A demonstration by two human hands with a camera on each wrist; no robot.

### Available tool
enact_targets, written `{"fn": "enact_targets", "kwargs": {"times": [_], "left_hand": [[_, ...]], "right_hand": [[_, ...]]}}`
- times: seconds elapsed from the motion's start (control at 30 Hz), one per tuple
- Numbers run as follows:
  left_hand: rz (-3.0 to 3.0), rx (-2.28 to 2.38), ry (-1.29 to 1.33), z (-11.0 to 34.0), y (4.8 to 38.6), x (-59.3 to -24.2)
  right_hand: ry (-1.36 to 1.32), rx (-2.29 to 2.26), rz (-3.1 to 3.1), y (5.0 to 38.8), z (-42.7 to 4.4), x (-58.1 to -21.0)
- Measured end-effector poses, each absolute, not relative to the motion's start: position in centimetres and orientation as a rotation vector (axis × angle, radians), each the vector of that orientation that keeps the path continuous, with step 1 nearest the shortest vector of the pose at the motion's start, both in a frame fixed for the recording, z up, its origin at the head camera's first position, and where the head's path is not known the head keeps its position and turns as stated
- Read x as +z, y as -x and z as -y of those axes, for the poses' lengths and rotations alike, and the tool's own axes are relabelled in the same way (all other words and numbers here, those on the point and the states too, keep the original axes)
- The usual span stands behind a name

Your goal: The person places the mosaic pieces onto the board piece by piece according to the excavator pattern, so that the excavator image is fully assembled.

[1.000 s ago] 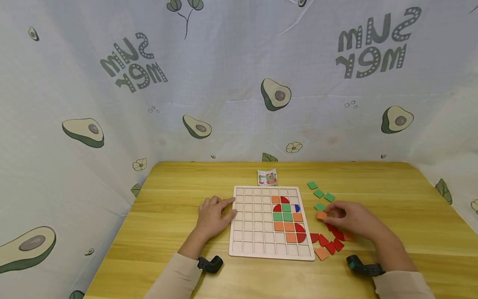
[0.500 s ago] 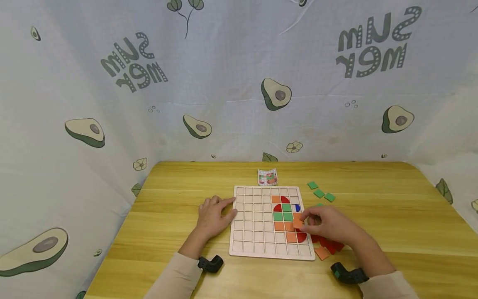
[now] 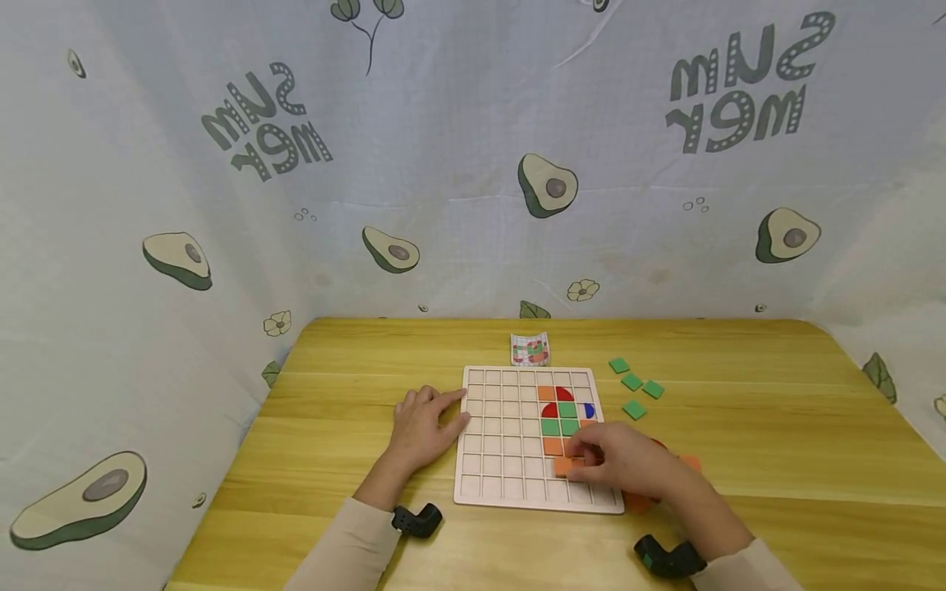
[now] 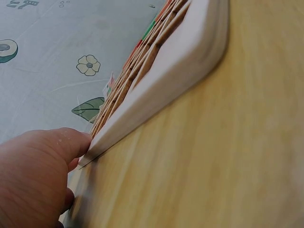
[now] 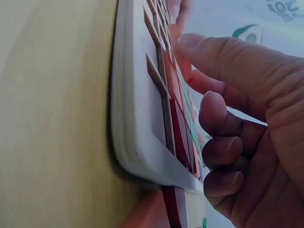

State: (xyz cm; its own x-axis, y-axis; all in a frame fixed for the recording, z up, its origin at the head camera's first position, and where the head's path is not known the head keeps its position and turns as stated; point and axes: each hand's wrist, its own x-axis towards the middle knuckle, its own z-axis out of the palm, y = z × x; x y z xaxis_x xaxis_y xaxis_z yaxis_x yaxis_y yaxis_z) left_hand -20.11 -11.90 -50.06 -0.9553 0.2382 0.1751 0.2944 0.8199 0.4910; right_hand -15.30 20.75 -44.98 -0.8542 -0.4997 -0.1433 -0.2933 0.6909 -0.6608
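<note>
Right hand (image 3: 624, 461) pinching orange tile (image 3: 562, 467) between thumb and fingers, over near right part of gridded board (image 3: 491, 492). Left hand (image 3: 421, 427) relaxed, thumb and index touching board's left edge. Four green tiles (image 3: 634, 410) right of board, toward far side. Patterned card (image 3: 530, 350) just beyond far edge.

One board (image 3: 491, 488), with one small card (image 3: 530, 350) just beyond it. One left hand (image 3: 423, 431) at the board's left edge, one right hand (image 3: 624, 458) over its right part, pinching one orange square (image 3: 562, 467). Three green squares (image 3: 567, 411) on the board, four right of it; from the head view, one blue piece (image 3: 589, 410), two red pieces (image 3: 549, 411) and two whole orange ones (image 3: 553, 446) on it, the rest too hidden to count
</note>
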Motion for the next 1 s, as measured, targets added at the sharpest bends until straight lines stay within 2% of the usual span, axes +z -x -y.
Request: {"fn": "enact_targets", "kwargs": {"times": [1.0], "left_hand": [[2.917,-0.814,0.405,11.8,20.0,-49.9]], "right_hand": [[0.732,-0.782,-2.748,15.3,-19.7,-45.5]]}}
